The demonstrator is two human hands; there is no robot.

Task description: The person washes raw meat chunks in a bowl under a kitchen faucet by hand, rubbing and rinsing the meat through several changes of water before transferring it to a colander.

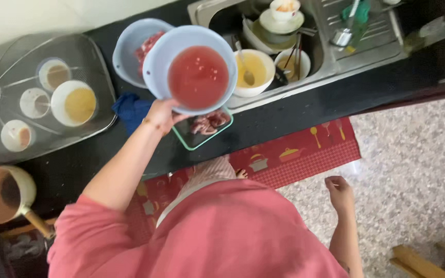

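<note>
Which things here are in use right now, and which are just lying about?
In use: left hand, blue bowl of red liquid, colander with meat, glass dish of meat.
Lying about: covered dishes, saucepan, sink crockery, blue cloth.

1. Soft, even daylight; moderately bright, no hard shadows on the speckled floor.
2. Black counter reads dark, with faint sheen only.
3. Glare on the steel sink drainboard and on the mesh food cover hub.
4. Overall soft, compressed look; fine detail smeared, slight motion blur.
5. Wide-angle distortion: counter edge tilts, corners stretch.
6. Pink clothing close to the lens, soft-focused.
7. Bottom left corner dim, murky.
</note>
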